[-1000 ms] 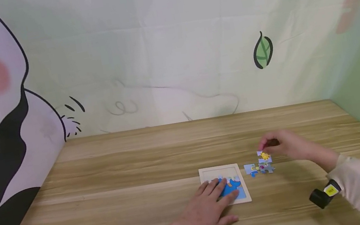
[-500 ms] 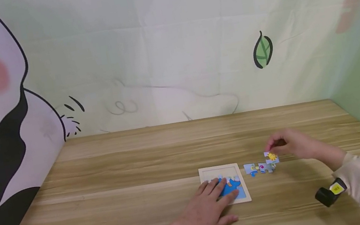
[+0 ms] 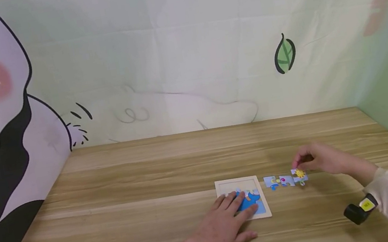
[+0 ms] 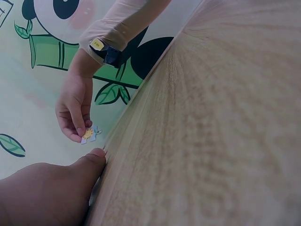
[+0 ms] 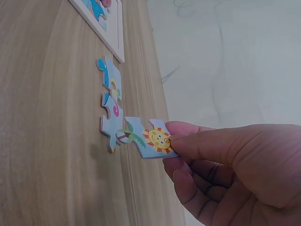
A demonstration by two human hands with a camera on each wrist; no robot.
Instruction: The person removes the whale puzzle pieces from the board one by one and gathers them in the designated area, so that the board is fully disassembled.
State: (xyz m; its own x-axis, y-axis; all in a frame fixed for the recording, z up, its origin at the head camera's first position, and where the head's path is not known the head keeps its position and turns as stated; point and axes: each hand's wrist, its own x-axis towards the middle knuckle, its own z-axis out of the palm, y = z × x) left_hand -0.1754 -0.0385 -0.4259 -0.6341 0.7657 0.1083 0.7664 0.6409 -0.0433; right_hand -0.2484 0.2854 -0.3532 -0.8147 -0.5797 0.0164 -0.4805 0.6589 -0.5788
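My right hand (image 3: 319,158) pinches a puzzle piece (image 5: 149,140) between thumb and fingers. The piece is pale blue, printed with a smiling sun and a palm. It is held above the table, at the right end of two other puzzle pieces; one (image 5: 112,80) shows blue and yellow, the other (image 5: 113,121) a pink swirl. To their left lies a puzzle tray (image 3: 265,199) with a pale wooden rim. My left hand (image 3: 217,231) rests on it, fingers outstretched, covering part of a blue whale picture. In the left wrist view only the thumb side of that hand shows.
The wood-grain table (image 3: 138,226) meets a printed cloth wall (image 3: 183,62) at its back edge. A black strap device (image 3: 361,210) sits at my right wrist.
My right hand has moved right and slightly nearer with the sun piece, uncovering the swirl piece beneath it. My left hand has stayed on the tray.
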